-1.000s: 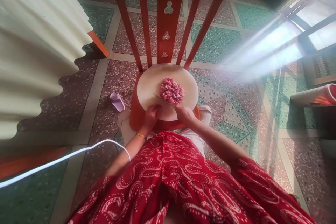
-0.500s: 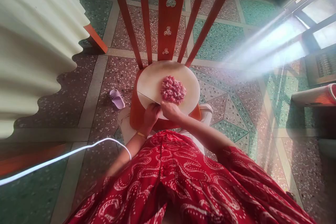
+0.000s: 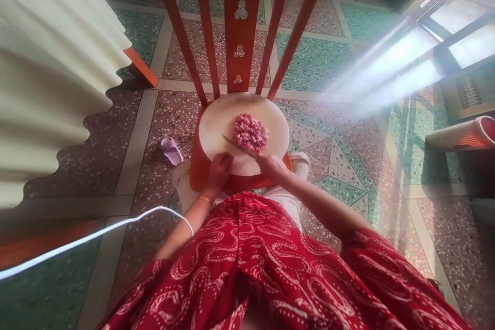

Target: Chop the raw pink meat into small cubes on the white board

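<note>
Our right hand (image 3: 271,165) has its grip clenched on a thin steel knife (image 3: 238,146), blade running leftward along the near edge of the heap of pink chopped meat (image 3: 250,132); our left hand (image 3: 219,170) grips the round pale cutting board (image 3: 216,124).

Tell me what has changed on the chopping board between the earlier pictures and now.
The right hand swung the knife left, away from the pink meat pieces, then back to the pile's near edge. The left hand stayed at the round board's near rim, and the pile stayed in place.
</note>
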`<state>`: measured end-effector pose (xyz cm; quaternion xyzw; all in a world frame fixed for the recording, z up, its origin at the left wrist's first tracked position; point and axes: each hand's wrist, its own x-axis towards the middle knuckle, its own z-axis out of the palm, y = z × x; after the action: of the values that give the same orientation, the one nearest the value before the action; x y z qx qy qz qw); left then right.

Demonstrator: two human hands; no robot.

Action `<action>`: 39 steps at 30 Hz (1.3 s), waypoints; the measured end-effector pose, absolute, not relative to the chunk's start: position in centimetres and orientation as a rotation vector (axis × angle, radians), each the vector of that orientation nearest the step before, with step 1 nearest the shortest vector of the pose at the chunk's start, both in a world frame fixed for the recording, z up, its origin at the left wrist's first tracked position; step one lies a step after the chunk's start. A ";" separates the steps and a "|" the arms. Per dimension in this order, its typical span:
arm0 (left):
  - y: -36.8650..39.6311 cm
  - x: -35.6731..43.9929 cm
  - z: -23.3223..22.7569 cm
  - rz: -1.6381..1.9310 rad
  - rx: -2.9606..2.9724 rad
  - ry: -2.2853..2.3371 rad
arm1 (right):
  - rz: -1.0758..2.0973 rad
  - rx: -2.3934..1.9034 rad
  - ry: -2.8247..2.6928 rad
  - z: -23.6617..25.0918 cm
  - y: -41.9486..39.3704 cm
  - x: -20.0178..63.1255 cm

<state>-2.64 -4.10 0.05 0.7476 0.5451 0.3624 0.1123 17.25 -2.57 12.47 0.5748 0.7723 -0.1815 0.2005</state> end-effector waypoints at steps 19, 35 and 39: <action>-3.9 -3.0 -0.9 0.987 2.229 1.610 | -0.571 1.364 2.347 10.7 -0.7 11.8; -4.7 -3.3 -0.6 0.957 2.208 1.613 | -0.592 1.453 2.205 11.9 -2.9 13.7; -4.4 -3.4 -1.3 0.924 2.271 1.609 | -0.576 1.376 2.349 11.2 -1.0 10.4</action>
<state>-3.44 -4.40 -1.35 0.7701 0.5457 0.3134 0.1043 10.40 -0.98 11.20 0.4864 0.8307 -0.2036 0.1787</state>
